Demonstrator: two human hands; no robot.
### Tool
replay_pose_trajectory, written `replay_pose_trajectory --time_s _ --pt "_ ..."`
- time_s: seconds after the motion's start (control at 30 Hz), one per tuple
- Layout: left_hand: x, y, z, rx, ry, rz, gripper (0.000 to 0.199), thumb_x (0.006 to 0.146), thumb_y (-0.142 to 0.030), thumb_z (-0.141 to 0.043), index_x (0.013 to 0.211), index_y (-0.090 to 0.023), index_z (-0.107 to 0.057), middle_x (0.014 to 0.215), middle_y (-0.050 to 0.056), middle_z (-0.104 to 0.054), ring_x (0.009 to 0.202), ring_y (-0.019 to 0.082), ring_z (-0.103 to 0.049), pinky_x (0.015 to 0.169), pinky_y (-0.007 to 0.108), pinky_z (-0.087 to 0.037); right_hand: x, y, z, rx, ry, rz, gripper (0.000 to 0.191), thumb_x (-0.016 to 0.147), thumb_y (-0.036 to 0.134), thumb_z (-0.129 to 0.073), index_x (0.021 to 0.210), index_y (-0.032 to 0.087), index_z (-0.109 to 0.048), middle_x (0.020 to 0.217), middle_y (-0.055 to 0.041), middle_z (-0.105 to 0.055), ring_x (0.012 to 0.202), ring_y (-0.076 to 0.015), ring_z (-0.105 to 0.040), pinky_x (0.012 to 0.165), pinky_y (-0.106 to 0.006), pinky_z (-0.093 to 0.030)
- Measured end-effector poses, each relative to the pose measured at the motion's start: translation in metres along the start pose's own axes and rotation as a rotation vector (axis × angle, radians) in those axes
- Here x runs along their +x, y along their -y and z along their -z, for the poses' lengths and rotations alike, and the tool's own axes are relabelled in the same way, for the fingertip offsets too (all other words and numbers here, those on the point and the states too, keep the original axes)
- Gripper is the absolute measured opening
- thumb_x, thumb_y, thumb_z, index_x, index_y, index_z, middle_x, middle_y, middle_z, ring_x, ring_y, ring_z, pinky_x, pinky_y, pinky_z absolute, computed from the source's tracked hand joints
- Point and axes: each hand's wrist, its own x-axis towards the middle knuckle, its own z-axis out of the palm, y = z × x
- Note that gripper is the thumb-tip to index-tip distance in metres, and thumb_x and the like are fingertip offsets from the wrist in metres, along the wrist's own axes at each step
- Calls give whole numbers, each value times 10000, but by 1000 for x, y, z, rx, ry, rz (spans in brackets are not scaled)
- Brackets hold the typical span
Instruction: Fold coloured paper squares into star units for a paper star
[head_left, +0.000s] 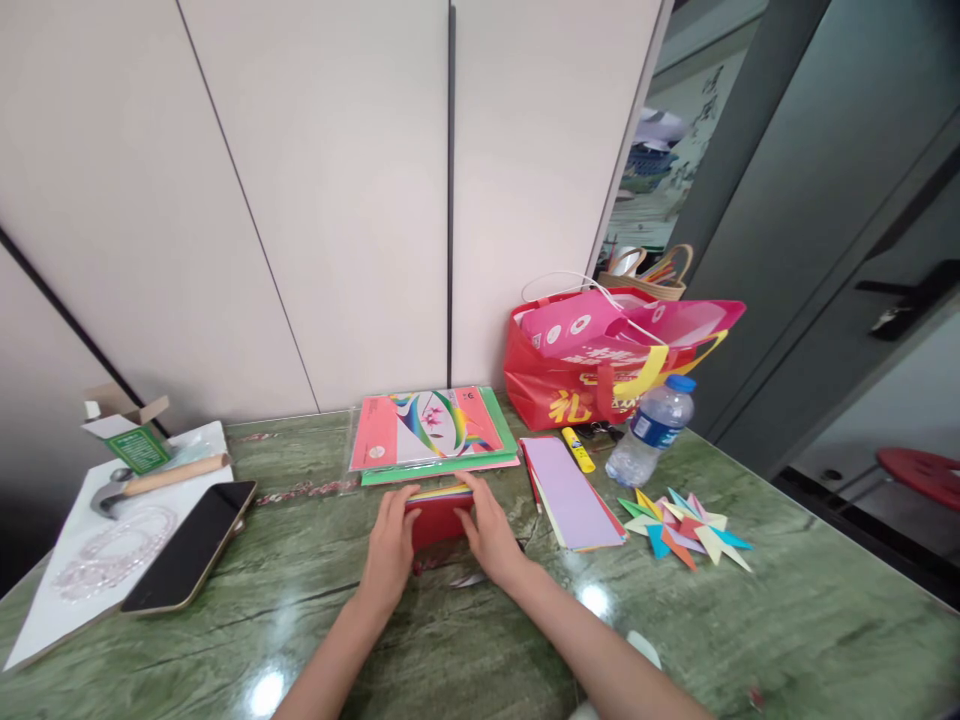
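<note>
Between my two hands a small stack of coloured paper (pixel 439 522) stands on edge, its red sheet facing me and yellow and purple edges showing on top. My left hand (pixel 391 535) grips the stack's left end. Closed on the opposite end is my right hand (pixel 491 532). Under the right wrist lies a partly covered metal blade (pixel 469 579), perhaps scissors. Just right of my hands are long paper strips (pixel 574 495), lilac on top, with a red pencil (pixel 534 485) along their left edge. Folded paper stars (pixel 686 528) lie farther right.
Paper packs (pixel 431 430) lie at the back. A yellow glue stick (pixel 578 450), a water bottle (pixel 654 430) and a red gift bag (pixel 577 370) stand or lie at back right. On the left are a phone (pixel 191 545), a hammer (pixel 169 475) and a green box (pixel 139 448).
</note>
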Motion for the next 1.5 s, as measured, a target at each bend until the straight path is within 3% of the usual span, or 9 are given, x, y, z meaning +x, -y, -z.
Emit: replay_pose_trajectory --time_s 0.17,0.33,0.53,0.73,0.9,1.13,1.37,1.43,1.5 --pt "2 0 2 -29 -6 9 277 847 -212 -405 1120 -209 -451 1061 88 -534 1028 213 -513 895 396 -413 -2 5 -3 102 -64 -47 572 783 93 -420 1323 193 -262 1138 -117 -490 1110 -223 -459 961 -423 -376" --pt "-3 5 -6 -47 2 52 416 836 -208 -425 1241 -201 -332 1120 106 -514 1072 225 -494 917 430 -394 -8 3 -13 169 4 -152 698 751 89 -437 1365 154 -112 1310 -139 -354 1258 -229 -303 1025 -443 -289" --pt "-3 2 -8 -54 -44 102 427 859 -220 -374 1277 -188 -290 1272 139 -426 1190 241 -406 976 447 -338 -8 6 -20 229 -39 -206 586 776 79 -387 1321 152 -182 1249 -144 -437 1159 -203 -440 974 -393 -363" --pt "-5 10 -14 -48 7 93 502 848 -175 -380 1324 -178 -221 1295 151 -396 1213 255 -378 983 466 -328 -11 -3 -21 186 81 -281 507 754 45 -391 1230 112 -230 1146 -172 -526 1040 -198 -537 891 -373 -431" --pt "-3 13 -7 -39 69 13 519 843 -113 -366 1332 -210 -221 1262 126 -435 1203 229 -397 969 412 -360 -7 -2 -15 156 50 -275 519 752 28 -390 1226 160 -225 1127 -145 -545 1014 -197 -559 880 -372 -437" --pt "4 5 9 -16 51 -84 455 842 -101 -374 1277 -222 -316 1212 117 -460 1161 219 -432 953 400 -370 0 9 -3 198 -35 -205 531 732 92 -489 1217 183 -291 1200 -113 -475 1097 -196 -485 917 -350 -407" --pt "7 2 17 -46 52 -193 330 792 -38 -359 1060 -188 -479 1010 95 -584 986 195 -556 843 360 -454 7 17 10 377 9 -180 366 750 171 -540 1101 212 -443 984 -52 -621 980 -187 -558 931 -375 -371" --pt "11 -2 25 -69 40 -244 269 770 -17 -353 905 -195 -503 938 73 -598 950 180 -567 852 367 -448 11 15 16 482 27 -220 499 643 261 -685 1096 217 -481 1161 -72 -537 1129 -219 -458 989 -386 -305" --pt "17 -5 34 -87 23 -288 268 738 16 -350 826 -199 -481 922 59 -601 959 173 -566 909 410 -407 14 10 20 758 97 -327 695 501 399 -771 1107 229 -476 1216 -84 -495 1128 -244 -460 959 -397 -338"
